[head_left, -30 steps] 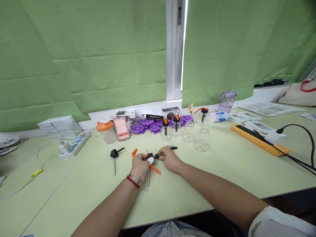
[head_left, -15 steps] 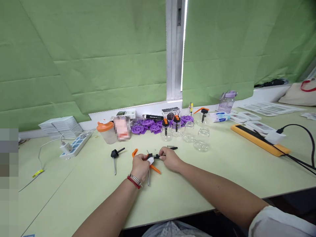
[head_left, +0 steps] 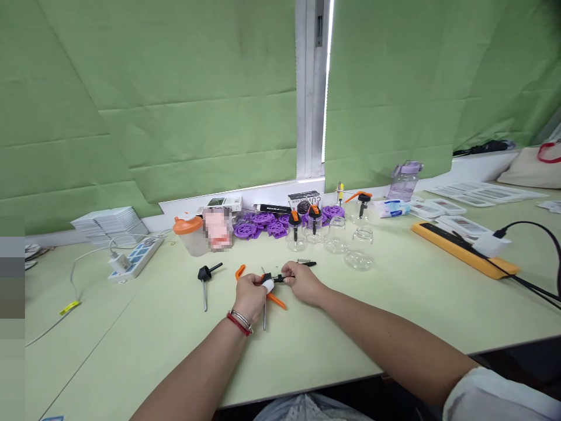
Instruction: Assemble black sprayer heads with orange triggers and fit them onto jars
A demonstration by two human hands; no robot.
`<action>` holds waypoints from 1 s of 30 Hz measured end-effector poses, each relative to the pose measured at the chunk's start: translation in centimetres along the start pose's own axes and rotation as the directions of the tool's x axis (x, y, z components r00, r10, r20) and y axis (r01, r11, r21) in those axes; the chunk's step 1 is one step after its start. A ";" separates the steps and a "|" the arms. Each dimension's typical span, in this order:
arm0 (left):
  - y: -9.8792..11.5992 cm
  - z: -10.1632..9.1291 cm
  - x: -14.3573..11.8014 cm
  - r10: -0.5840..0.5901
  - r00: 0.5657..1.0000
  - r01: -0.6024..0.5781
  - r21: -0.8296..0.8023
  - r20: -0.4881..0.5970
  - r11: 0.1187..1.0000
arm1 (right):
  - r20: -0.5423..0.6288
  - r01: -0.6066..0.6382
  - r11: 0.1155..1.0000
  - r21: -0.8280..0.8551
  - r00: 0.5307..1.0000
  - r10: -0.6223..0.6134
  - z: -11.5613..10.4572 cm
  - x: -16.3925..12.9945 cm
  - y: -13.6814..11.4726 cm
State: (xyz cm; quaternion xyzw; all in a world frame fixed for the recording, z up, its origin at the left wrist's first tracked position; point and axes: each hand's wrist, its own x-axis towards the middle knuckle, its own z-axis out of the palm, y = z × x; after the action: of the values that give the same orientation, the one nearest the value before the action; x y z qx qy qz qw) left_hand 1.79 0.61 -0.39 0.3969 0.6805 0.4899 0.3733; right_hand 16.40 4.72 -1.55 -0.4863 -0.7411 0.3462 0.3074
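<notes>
Both my hands meet over the pale green table (head_left: pixel 394 304), holding one small black pump part (head_left: pixel 277 278) between them. My left hand (head_left: pixel 250 295), with a white fingertip cover and a red and silver bracelet, grips its left end. My right hand (head_left: pixel 302 282) pinches its right end. An orange lever (head_left: pixel 275 300) and a metal rod (head_left: pixel 264 314) lie under my left hand. Another orange piece (head_left: pixel 239 271) lies just left of it. A small spring (head_left: pixel 302 261) rests beyond my right hand.
A black-headed rod (head_left: pixel 204 280) lies to the left. Glass cups (head_left: pixel 358 248), some with orange-topped pumps (head_left: pixel 295 230), stand behind, with purple discs (head_left: pixel 258 225), an orange-lidded cup (head_left: pixel 190 235) and a purple bottle (head_left: pixel 403 181). A power strip (head_left: pixel 131 260) sits left, an orange one (head_left: pixel 464 248) right.
</notes>
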 end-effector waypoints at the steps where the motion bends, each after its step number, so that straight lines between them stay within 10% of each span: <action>1: 0.0 0.0 0.0 0.003 1.000 -0.003 0.005 0.003 1.000 | 0.009 -0.005 1.000 -0.004 1.000 0.005 0.0 0.0 0.0; 30: 0.0 0.1 -0.3 0.027 1.000 -0.026 0.030 -0.005 0.999 | -0.051 0.010 0.998 -0.063 0.999 -0.013 0.5 -0.1 -0.2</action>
State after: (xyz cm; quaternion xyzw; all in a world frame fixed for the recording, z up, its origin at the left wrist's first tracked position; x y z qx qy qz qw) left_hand 1.99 0.39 -0.36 0.4102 0.6834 0.4855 0.3590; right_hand 15.95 4.51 -1.70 -0.5001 -0.7463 0.3085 0.3128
